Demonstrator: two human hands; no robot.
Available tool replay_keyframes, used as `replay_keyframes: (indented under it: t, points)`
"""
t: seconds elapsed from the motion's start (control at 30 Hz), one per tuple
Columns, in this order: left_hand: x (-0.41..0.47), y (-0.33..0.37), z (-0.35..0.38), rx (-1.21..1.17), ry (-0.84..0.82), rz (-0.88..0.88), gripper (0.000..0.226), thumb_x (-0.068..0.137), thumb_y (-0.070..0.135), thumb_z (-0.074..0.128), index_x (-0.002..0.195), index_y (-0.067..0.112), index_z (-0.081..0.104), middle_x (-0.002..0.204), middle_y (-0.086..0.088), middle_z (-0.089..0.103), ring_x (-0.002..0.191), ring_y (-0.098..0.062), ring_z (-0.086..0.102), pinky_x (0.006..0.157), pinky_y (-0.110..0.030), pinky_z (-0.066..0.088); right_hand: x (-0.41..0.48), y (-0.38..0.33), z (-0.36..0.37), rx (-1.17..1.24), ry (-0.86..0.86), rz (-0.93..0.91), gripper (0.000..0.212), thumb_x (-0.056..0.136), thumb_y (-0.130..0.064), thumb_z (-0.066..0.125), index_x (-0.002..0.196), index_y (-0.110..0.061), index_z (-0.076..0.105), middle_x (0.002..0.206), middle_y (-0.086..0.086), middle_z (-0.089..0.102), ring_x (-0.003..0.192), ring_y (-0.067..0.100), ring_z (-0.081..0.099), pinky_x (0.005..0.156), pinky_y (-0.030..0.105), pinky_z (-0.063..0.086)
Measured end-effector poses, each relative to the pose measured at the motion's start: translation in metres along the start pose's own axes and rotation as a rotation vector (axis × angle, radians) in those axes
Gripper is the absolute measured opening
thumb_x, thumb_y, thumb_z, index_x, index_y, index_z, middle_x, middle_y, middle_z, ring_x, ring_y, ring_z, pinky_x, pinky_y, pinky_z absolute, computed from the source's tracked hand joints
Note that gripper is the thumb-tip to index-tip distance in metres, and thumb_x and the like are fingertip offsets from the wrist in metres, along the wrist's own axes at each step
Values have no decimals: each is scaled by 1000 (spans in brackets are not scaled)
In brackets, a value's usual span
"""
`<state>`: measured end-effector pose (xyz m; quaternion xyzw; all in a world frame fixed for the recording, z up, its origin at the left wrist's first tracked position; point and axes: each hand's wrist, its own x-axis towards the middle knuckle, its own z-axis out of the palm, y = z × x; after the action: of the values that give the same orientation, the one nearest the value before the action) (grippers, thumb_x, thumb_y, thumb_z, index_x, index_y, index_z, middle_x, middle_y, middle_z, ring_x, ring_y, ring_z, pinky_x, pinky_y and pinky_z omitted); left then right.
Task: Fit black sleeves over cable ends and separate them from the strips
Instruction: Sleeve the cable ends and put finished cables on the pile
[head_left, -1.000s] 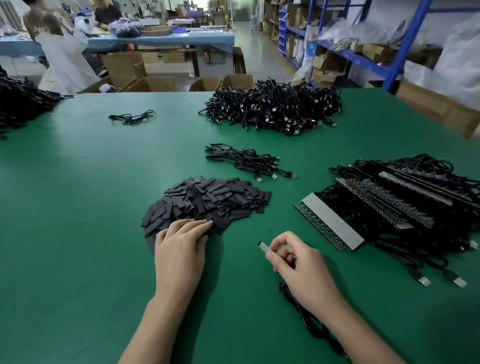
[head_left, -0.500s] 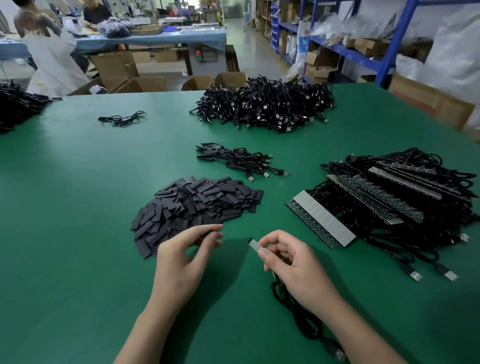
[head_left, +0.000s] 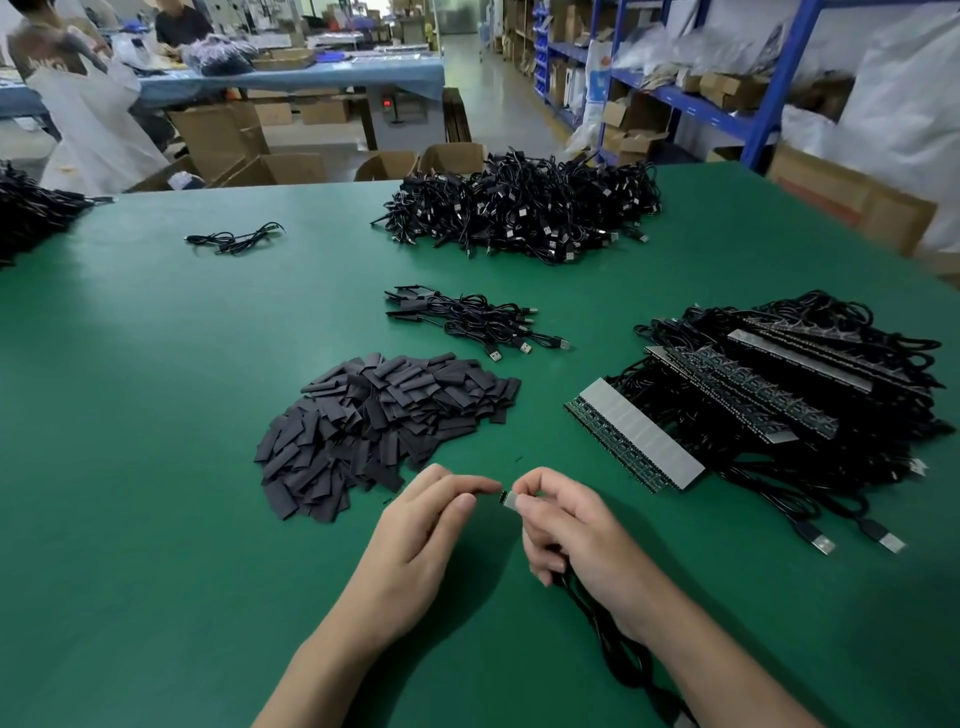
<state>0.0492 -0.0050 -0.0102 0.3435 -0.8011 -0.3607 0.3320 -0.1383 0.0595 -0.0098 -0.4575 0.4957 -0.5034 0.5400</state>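
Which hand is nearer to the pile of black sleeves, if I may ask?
Left. The left hand is just this side of the pile; the right hand, holding a cable end, is farther right.

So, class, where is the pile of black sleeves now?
The sleeve pile lies centre-left in the head view, just beyond the left hand, left of the strips.

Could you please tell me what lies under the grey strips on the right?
A tangled heap of black cables lies under the strips, with two USB plugs poking out nearest. The table beneath the heap is covered.
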Motion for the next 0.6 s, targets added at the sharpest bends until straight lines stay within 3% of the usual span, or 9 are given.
replay_keyframes:
  t: [0.2,0.3,0.43,0.6]
  points:
    - [1,-2,1,14,14,20,28,97,28,62,122,34,71,100,16,67,96,-12,65,79,-20,47,-5,-9,-1,-51,-9,0,15,95,-20,63,91,-7,56,51,-8,36,49,12,32,54,28,39]
    - [0,-3,0,-21,44,23,29,96,32,65,124,35,71,107,21,73,101,-7,70,87,-18,51,-5,-10,-1,-67,-11,16,10,101,-11,63,92,-5,61,50,-7,36,48,12,31,52,27,38]
    - [-1,-1,2,-75,4,27,30,95,25,67,124,34,71,117,24,73,110,-2,70,95,-16,51,-5,-7,-2,-67,2,38,18,102,-18,63,100,0,67,48,-5,38,46,12,32,51,27,37]
    - [-1,2,6,-125,-29,20,22,93,28,68,116,26,68,116,24,73,110,-1,69,94,-15,51,-5,-8,-2,-1,-15,29,22,100,-24,65,78,-24,71,49,-3,36,45,13,29,49,24,36]
